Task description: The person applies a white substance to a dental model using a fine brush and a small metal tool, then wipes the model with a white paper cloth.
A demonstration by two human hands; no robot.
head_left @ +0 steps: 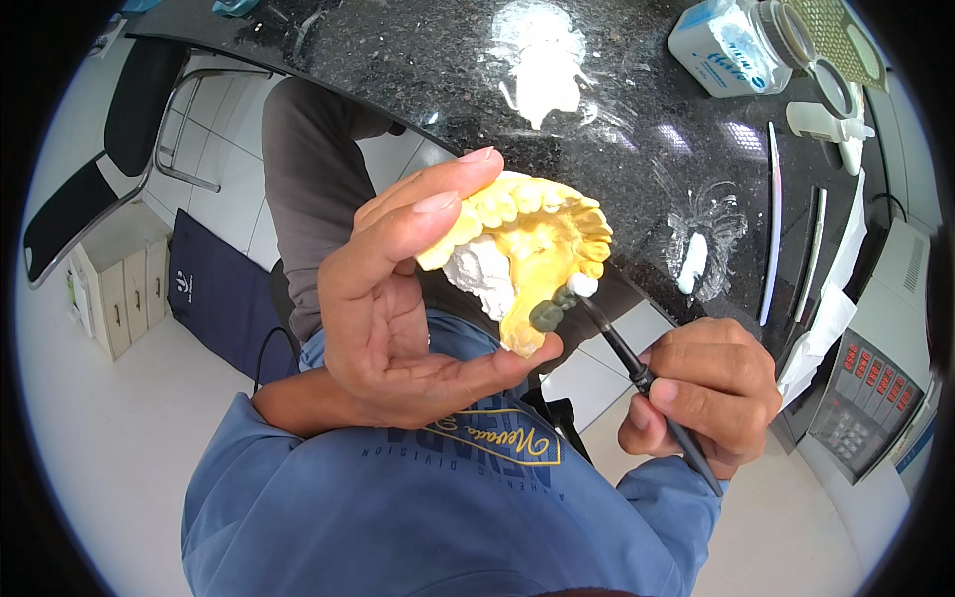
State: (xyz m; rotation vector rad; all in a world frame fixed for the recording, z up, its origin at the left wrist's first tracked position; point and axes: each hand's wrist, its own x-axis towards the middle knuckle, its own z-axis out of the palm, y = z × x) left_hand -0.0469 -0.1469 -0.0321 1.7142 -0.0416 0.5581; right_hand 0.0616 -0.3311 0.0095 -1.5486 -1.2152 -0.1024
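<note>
My left hand (388, 318) grips a yellow dental model (527, 239) with a row of moulded teeth and a rough white patch (477, 274) in its middle left. On its lower right lie dark green material (547, 313) and a white tooth-like piece (582, 286). My right hand (701, 393) is closed around a slim black instrument (622, 348), whose tip meets the model at the green and white pieces.
The dark speckled worktop (398, 50) carries white powder patches (542, 90), a labelled jar (716, 45), long thin tools (769, 219) and paper (816, 353). A grey device (860, 398) stands at right. Left are a black chair (139, 99), cabinet (119, 289) and mat (229, 298).
</note>
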